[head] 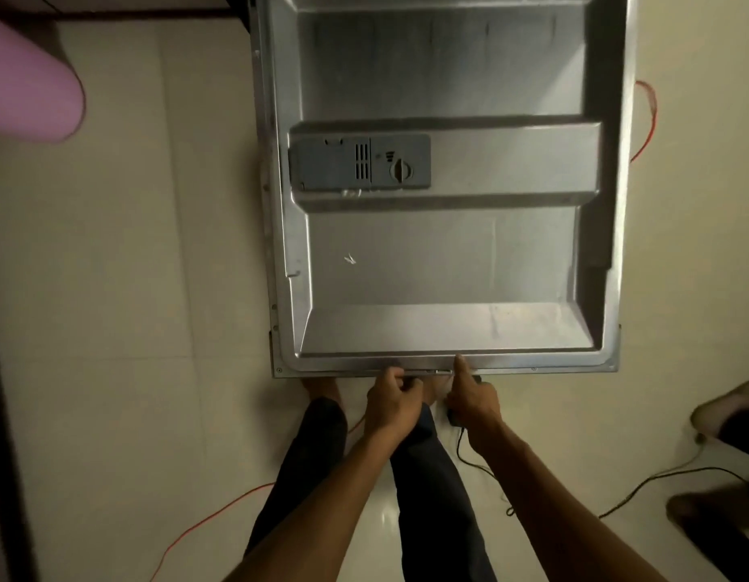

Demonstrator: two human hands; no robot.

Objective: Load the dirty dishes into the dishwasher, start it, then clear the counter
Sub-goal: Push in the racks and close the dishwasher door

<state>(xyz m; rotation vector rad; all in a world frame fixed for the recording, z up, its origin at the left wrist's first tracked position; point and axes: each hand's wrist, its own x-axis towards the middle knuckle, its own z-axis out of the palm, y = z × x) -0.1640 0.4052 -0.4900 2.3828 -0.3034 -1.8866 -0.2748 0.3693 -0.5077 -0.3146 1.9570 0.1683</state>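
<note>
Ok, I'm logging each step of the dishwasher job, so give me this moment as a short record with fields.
door: dishwasher door is down flat, its steel inner side facing up
detergent dispenser: grey, on the door's left half, lid closed
left hand: fingers curled at the door's near edge
right hand: forefinger stretched out, tip touching the door's edge
dishes: none in view
floor: red wire and black cable lie by the person's feet

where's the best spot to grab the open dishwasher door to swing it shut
Grip the dishwasher door by its free front edge, from below and nearest the person. It lies flat, hinged at the far end, so that lip probably gives most leverage. Both hands, left and right, are at its middle.
</note>
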